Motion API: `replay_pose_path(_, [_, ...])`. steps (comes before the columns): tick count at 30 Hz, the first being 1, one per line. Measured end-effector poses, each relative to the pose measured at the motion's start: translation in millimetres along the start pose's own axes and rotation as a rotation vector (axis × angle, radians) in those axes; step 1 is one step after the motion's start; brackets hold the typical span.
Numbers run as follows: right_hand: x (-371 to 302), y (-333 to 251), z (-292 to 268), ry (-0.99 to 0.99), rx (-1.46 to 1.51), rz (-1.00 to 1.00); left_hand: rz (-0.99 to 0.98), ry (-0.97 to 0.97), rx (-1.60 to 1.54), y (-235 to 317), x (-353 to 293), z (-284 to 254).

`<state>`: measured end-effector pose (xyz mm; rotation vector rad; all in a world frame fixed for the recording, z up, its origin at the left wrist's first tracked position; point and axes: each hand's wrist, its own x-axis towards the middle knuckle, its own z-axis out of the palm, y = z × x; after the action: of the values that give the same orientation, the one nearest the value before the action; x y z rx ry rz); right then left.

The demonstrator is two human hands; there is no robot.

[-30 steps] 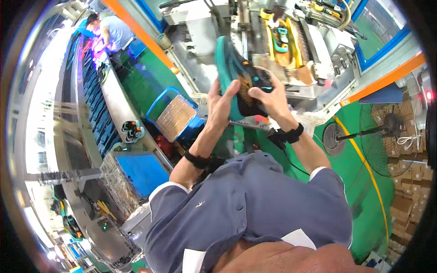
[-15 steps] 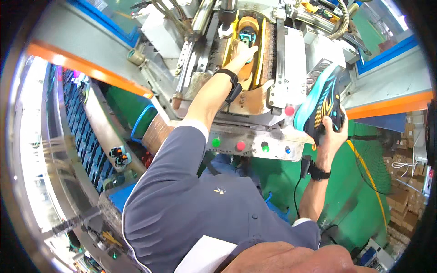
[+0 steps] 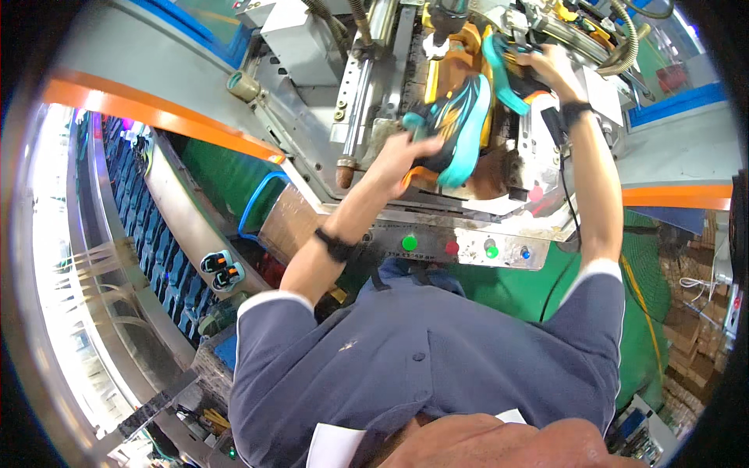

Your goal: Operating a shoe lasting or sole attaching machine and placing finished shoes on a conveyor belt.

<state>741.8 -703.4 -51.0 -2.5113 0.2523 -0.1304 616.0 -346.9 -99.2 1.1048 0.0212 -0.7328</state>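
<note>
My left hand (image 3: 399, 160) is closed on the heel end of a black sports shoe (image 3: 470, 129) with a turquoise sole and orange details. That shoe is tilted on its side above the near part of the machine's brown and yellow cradle (image 3: 462, 58). Farther off and to the right, my right hand (image 3: 552, 72) grips a second shoe (image 3: 497, 70), also with a turquoise sole, at the cradle's right edge. Motion smears both shoes slightly, and the right hand's fingers partly cover the second one.
A front panel (image 3: 468, 248) carries green, red and blue buttons. A dark press head (image 3: 449, 15) hangs over the cradle's far end. Orange-edged guards flank the machine. At left, a pair of shoes (image 3: 222, 271) rests on a conveyor (image 3: 175, 210). Cardboard boxes (image 3: 690, 335) are stacked at right.
My left hand has drawn a shoe out of the cradle toward me. My right hand has carried its shoe from the machine's right front to the cradle's far right edge.
</note>
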Motion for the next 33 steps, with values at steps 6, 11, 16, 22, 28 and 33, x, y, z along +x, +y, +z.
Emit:
replay_pose_path(6, [42.5,-52.7,144.2,0.052,-0.231,0.053,0.120,0.409,0.077,-17.1,-219.5,-51.3])
replay_pose_path(11, [42.8,-41.3,200.2,0.180,-0.358,0.157,0.283,0.798,-0.210,-73.3,-340.0,-55.3])
replay_pose_path(16, [-24.5,-69.6,192.2,0.180,-0.286,-0.364,0.376,1.279,-0.415,-134.9,-383.7,-22.2])
replay_pose_path(22, [-285.7,-119.8,201.9,-0.172,0.349,-0.865,0.442,1.387,-0.449,-199.3,-382.6,3.7])
replay_pose_path(28, [-332.8,-43.8,332.8,-0.512,0.115,-0.887,0.334,1.396,-0.706,-245.4,-410.4,41.8])
replay_pose_path(33, [-327.6,-30.3,364.7,-0.385,0.016,-1.050,0.324,1.559,-0.799,-302.5,-449.3,55.8])
